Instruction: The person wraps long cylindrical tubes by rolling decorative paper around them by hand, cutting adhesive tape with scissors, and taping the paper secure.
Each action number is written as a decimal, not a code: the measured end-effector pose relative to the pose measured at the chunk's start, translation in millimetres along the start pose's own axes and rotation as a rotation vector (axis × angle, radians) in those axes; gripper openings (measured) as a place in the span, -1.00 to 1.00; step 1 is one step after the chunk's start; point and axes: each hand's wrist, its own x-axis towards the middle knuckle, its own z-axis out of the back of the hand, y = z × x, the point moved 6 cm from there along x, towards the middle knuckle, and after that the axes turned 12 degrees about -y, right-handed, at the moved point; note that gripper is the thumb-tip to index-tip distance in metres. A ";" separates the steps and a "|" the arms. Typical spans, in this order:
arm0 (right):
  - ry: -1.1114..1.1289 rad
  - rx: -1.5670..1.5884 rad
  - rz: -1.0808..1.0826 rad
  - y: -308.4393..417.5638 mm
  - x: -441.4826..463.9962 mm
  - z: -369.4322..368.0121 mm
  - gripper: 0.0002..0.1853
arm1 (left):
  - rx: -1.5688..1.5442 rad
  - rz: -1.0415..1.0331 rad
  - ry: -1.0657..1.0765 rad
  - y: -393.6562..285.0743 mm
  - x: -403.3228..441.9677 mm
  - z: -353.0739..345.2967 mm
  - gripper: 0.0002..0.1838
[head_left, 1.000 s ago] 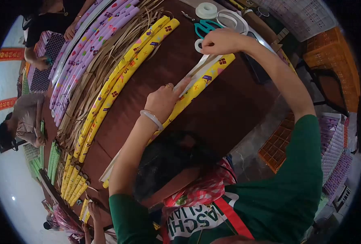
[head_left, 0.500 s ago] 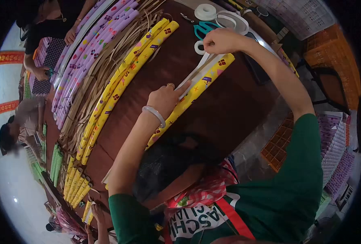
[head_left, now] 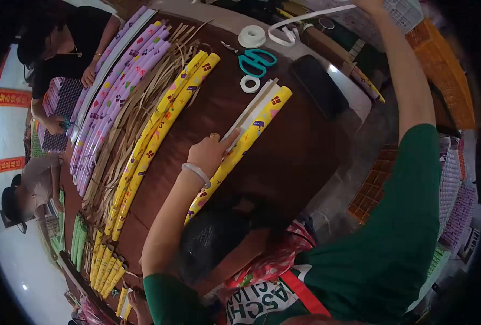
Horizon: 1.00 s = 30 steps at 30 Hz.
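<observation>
A yellow patterned wrapping-paper roll [head_left: 244, 142] lies slanted across the table, with a pale strip and a brown strip along its left edge. My left hand [head_left: 210, 151], wearing a bracelet, rests on this roll with fingers stretched out and pressing on its edge. Up at the top edge of the view, partly cut off, my right hand [head_left: 368, 4] is closed on the end of a white tape strip [head_left: 316, 13]. That strip runs left and loops down at the table's far edge. Teal-handled scissors [head_left: 255, 63] lie between a thick white tape roll [head_left: 252, 37] and a smaller white one [head_left: 249, 84].
Two yellow rolls [head_left: 159, 135], brown paper strips [head_left: 137, 108] and purple rolls [head_left: 118, 81] lie left on the brown table [head_left: 316, 157]. A black phone-like slab [head_left: 319, 86] is at right. Orange crates [head_left: 440, 70] stand beyond. Co-workers [head_left: 72, 54] work along the left.
My right hand has moved up and right, away from the roll's far end, drawing the white strip with it. My left hand stays on the roll; the view has shifted slightly.
</observation>
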 end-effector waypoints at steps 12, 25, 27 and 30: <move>-0.198 0.367 0.011 130.5 -102.3 17.2 -0.80 | -0.034 0.013 -0.026 -0.9 -1.7 4.9 -0.37; -0.095 0.910 0.558 320.8 -192.3 54.9 -0.71 | 0.007 0.006 -0.044 -2.3 -3.7 7.4 -0.37; -0.041 0.918 0.528 319.8 -193.1 44.8 -0.70 | -0.036 0.030 -0.051 -2.0 -3.2 6.5 -0.36; -0.055 0.857 0.555 318.5 -194.2 43.5 -0.69 | -0.008 -0.004 -0.083 -1.1 -2.7 4.6 -0.35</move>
